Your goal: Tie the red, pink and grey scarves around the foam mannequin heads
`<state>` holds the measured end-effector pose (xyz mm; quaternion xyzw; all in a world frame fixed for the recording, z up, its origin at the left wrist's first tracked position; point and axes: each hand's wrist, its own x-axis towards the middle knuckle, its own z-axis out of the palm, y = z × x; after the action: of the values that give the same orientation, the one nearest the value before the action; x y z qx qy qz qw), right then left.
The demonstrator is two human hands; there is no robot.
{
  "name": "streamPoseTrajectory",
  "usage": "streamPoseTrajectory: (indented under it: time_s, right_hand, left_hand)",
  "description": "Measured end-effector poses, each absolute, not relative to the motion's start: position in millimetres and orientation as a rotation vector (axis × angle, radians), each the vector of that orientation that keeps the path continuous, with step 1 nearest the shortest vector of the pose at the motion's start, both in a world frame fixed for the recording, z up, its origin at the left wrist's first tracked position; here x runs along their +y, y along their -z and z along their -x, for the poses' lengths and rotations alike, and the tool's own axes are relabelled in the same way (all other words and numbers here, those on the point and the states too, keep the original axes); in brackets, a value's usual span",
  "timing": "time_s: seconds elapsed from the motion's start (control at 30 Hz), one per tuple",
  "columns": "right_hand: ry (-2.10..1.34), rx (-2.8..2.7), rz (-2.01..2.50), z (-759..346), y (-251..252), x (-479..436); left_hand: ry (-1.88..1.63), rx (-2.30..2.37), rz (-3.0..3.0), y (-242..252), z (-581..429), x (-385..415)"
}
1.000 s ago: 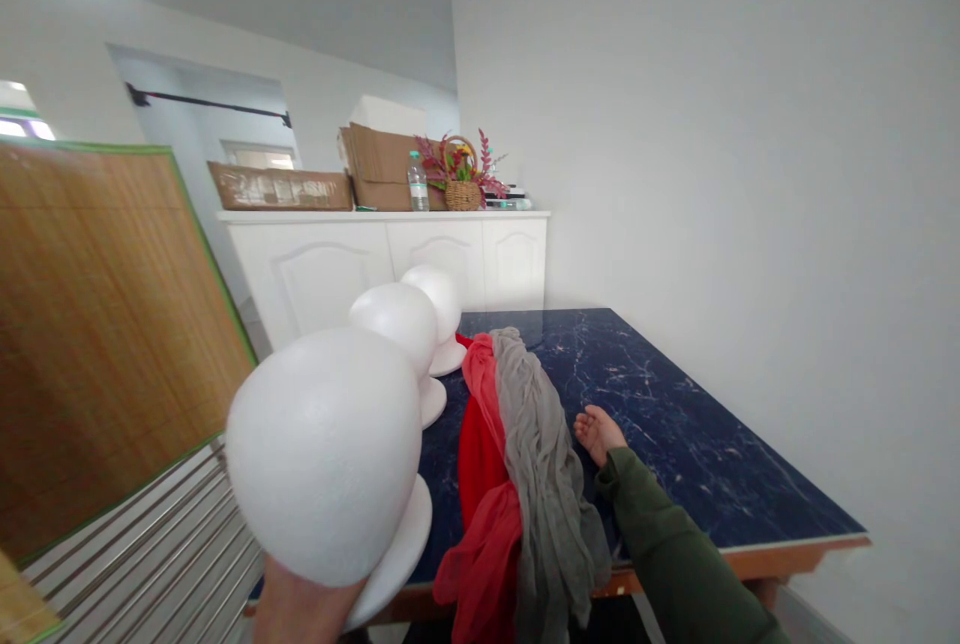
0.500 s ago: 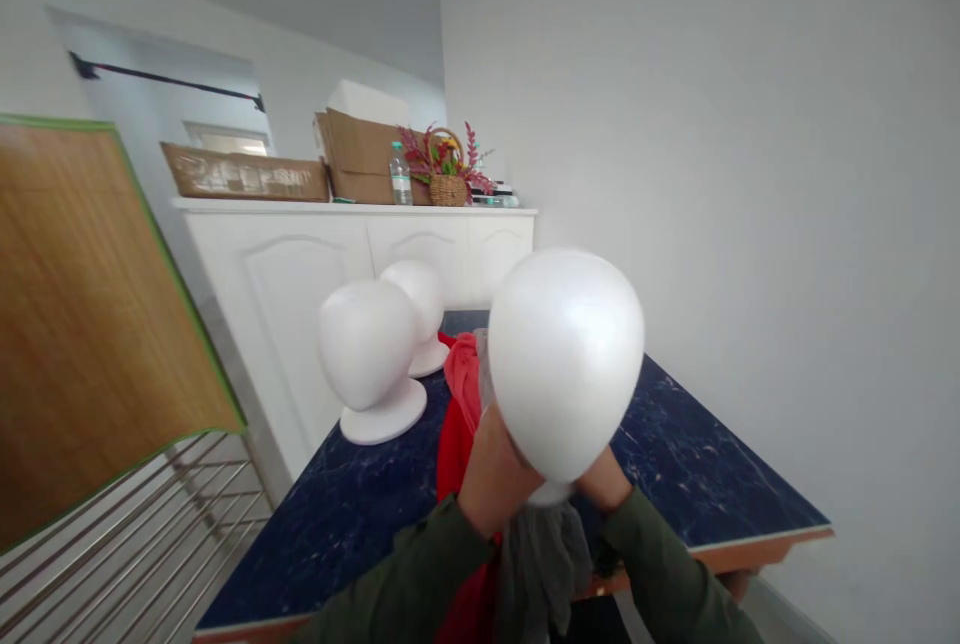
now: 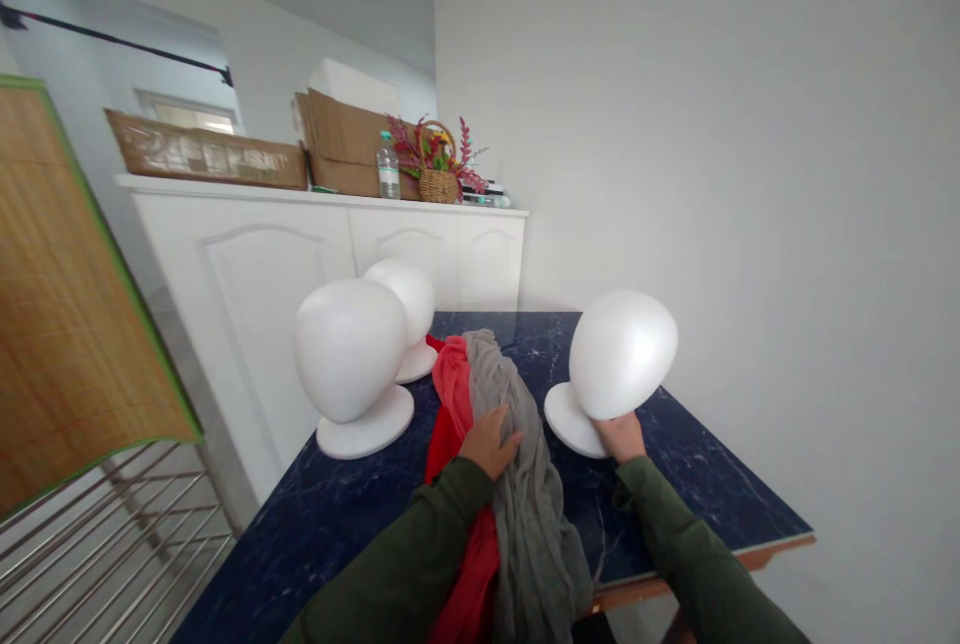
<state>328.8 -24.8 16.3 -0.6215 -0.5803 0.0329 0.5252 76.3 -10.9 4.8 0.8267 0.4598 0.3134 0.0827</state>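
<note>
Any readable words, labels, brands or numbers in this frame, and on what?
Wooden board on the white cabinet: white lettering, too blurred to read.
Water bottle label: too small to read.
Cardboard boxes: no print visible.
Foam head in the right hand, gray scarf under the left hand: no text.

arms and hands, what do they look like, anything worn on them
Both arms wear long dark olive-green sleeves, the left sleeve and the right sleeve, loose and creased, ending at the wrists. The left hand and right hand are bare: no gloves, and no ring or watch shows.
</note>
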Motion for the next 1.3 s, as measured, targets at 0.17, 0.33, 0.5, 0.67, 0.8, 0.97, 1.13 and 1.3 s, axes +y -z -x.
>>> streamPoseTrajectory:
  time_s: [0.17, 0.33, 0.5, 0.67, 0.8, 0.97, 1.13, 1.3]
  right_hand:
    - [-0.123, -1.259, 1.715, -326.0, -10.9, -12.1]
    - [-0.08, -1.314, 1.778, -324.3, -4.9, -12.9]
    - [0.096, -1.255, 1.904, -309.1, 11.4, -38.9]
    - [-0.073, -1.317, 1.747, -265.7, 23.2, -73.9]
    - [-0.625, -1.401, 1.676, -232.1, 12.2, -78.0]
    - [-0.813, -1.507, 1.673, -218.2, -7.3, -67.2]
    - [-0.944, -1.493, 1.541, -222.6, -4.1, -62.4]
    - [-0.86, -1.152, 1.375, -220.8, -10.8, -63.3]
  left_hand:
    - [-0.866, 1.508, -2.412, -4.4, -69.2, -11.8]
    - [-0.881, 1.641, -2.291, -8.0, -67.0, -12.7]
    - [-0.905, 1.731, -2.098, -8.7, -63.4, -14.3]
    - [-1.137, 1.648, -1.861, -14.3, -61.4, -13.3]
    - [-1.328, 1.496, -1.584, -20.7, -59.0, -9.9]
    - [-1.413, 1.292, -1.129, -18.8, -59.7, -4.2]
    - [-1.276, 0.909, -0.811, -17.1, -63.2, -4.0]
    - [-1.056, 0.652, -0.685, -27.1, -59.0, -10.6]
